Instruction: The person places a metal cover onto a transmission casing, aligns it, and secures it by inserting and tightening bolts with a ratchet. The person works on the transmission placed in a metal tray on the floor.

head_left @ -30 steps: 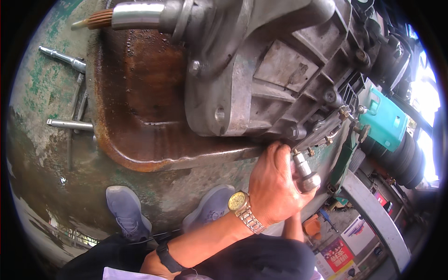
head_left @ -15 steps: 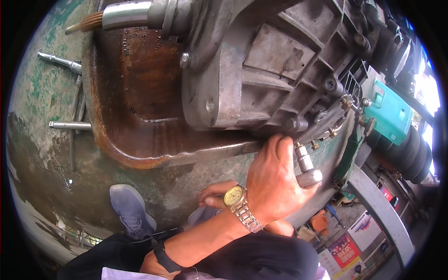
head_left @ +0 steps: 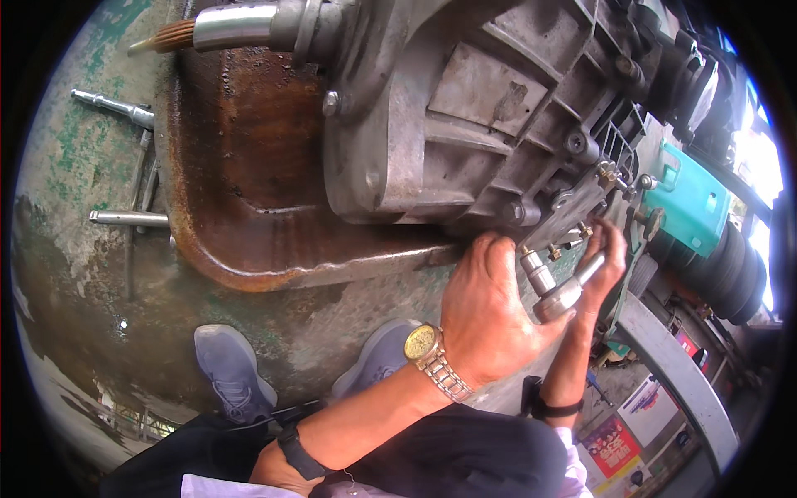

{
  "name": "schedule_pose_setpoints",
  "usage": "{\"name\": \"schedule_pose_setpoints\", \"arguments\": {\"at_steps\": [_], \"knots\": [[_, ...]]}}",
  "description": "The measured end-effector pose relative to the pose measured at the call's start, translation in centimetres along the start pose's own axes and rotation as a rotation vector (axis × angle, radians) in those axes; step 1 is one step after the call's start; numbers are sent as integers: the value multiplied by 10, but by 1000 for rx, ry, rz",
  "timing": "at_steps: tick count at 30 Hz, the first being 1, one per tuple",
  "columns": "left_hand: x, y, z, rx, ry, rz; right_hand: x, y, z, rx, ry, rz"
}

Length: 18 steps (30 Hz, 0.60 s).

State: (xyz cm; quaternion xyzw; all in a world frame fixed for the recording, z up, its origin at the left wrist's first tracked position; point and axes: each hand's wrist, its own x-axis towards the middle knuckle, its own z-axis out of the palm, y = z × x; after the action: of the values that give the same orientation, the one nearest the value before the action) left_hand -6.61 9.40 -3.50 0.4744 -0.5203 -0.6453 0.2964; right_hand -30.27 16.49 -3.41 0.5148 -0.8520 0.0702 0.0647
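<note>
A ratchet wrench [head_left: 558, 302] with a socket [head_left: 538, 272] sits against a bolt on a flat metal plate [head_left: 573, 217] at the lower right of a gearbox [head_left: 490, 108]. My left hand [head_left: 491, 311], with a gold watch at its wrist, is closed beside it. Its thumb rests at the ratchet head; its fingertips are hidden by the casing's lower edge. From the right, my right hand [head_left: 608, 264] curls its fingers around the end of the ratchet handle. More brass-coloured bolts [head_left: 554, 251] stick out of the plate near the socket.
A rusty, oily tray [head_left: 274, 278] lies under the gearbox, whose splined shaft [head_left: 237, 29] points left. Loose extension bars [head_left: 129, 218] lie on the floor to the left. A teal machine cover [head_left: 687, 199] and a curved grey metal bar [head_left: 677, 357] stand at the right.
My right hand has moved from beneath my left forearm over to the ratchet handle on the right. The handle now shows, pointing up and right. My left hand stays nearly in place.
</note>
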Motion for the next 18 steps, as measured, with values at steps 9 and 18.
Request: {"name": "schedule_pose_setpoints", "arguments": {"at_steps": [9,18], "knots": [[0,0,-2,0,-27,-26,-156,-80,6,761,-744,710],[-2,-5,-10,23,-113,45,-182,-143,14,1421,-932,749]]}}
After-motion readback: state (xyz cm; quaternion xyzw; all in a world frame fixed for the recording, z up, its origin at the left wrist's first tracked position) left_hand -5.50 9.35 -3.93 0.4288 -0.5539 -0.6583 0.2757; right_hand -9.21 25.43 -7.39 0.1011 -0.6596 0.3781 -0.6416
